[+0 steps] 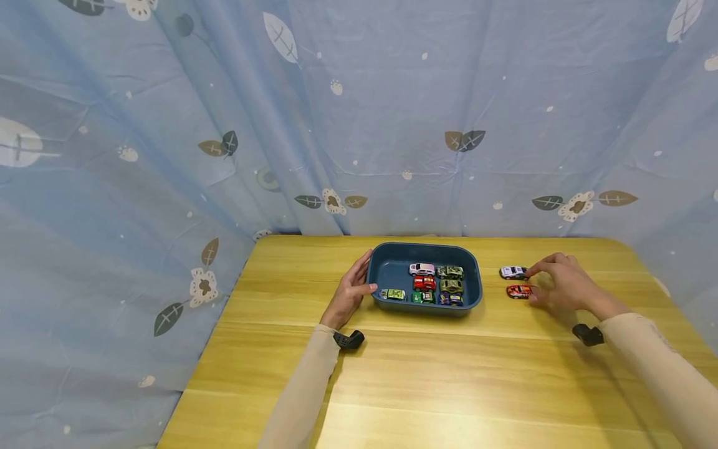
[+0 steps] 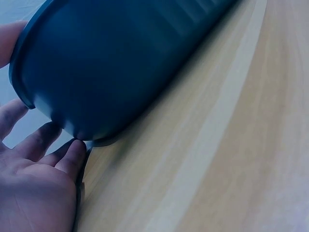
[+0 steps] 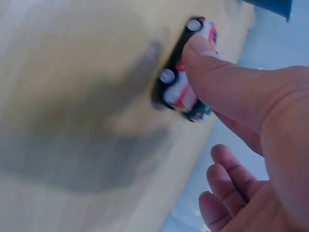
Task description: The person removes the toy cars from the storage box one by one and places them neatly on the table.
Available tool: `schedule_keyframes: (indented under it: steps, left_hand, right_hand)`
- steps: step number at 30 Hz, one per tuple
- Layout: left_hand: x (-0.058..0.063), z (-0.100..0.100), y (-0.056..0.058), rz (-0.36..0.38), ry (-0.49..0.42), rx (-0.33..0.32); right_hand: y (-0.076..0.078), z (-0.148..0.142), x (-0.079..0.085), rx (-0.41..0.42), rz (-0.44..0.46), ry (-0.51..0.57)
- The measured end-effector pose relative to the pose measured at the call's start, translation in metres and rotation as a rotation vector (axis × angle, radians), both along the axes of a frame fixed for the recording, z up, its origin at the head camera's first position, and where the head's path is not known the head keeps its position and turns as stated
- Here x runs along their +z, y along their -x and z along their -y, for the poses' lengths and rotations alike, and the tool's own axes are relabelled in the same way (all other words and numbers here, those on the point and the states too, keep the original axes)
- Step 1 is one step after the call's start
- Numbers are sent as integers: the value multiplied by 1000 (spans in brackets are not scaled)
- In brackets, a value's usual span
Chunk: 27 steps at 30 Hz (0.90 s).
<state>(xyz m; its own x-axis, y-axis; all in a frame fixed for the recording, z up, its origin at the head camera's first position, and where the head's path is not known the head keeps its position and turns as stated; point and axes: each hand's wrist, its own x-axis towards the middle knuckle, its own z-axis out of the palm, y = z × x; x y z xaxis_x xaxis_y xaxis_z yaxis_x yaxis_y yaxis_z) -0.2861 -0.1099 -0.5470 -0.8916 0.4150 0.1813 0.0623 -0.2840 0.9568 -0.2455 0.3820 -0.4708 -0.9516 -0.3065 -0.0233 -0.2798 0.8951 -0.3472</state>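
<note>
On the right side of a wood-grained table (image 1: 426, 386), a person's right hand (image 1: 563, 287) is resting its thumb against a red car (image 1: 518, 292) and holding its index finger at the end of a white car (image 1: 513, 272). Thumb and finger are standing apart, and whether they are pinching either toy cannot be told. The two cars are sitting side by side, just right of a blue tray (image 1: 389, 271). The left hand (image 1: 349, 295) is gripping the tray's left end, thumb over the rim and fingers against the outer wall. Inside, seven more toy cars are standing, a yellow-green one (image 1: 394, 294) nearest that hand. Behind the table, a blue curtain (image 1: 381, 112) printed with leaves and flowers is hanging.
</note>
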Motion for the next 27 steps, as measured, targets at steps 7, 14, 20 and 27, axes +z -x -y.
schedule_keyframes:
  steps: [7, 14, 20, 27]
  left_hand:
    - [0, 2, 2, -2, 9, 10]
    - [-1, 4, 3, -8, 1, 4]
    - [-2, 3, 2, -4, 0, -4]
    - [0, 1, -1, -7, -10, -11]
  right_hand:
    - [13, 2, 26, -13, -65, -19]
    - [26, 29, 51, 12, -134, 88]
    - [34, 65, 62, 38, -69, 131]
    - [44, 109, 57, 110, -132, 169]
